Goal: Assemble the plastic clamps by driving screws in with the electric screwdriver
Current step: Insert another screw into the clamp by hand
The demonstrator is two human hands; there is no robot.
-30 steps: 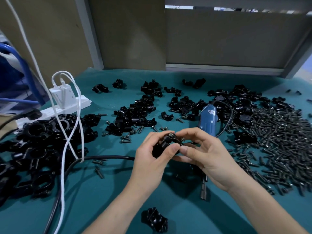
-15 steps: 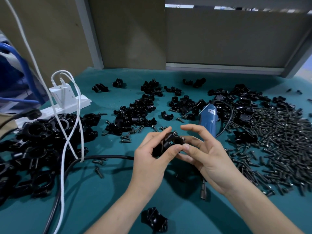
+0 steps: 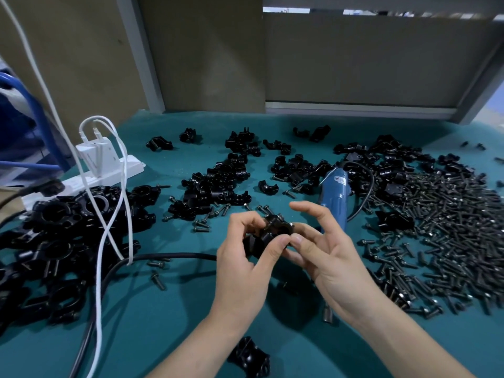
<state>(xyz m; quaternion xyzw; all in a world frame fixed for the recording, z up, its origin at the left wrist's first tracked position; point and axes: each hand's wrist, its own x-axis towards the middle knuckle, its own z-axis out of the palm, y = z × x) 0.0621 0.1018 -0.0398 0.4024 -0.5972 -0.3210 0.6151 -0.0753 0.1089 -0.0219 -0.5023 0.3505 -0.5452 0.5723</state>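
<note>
Pinching the clamp between left hand and right hand (index raised).

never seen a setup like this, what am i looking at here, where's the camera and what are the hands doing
There is no machine here: a person works with bare hands, and the single picture comes from a camera worn on their head, looking forward and down. The left hand grips a black plastic clamp, and the right hand pinches its end between thumb and a finger. On the teal table a blue electric screwdriver lies just behind the hands, unheld. A big heap of dark screws is on the right, loose clamp parts are in the middle, and a pile of clamps is on the left. A white power strip with a charger sits at the far left.
</note>
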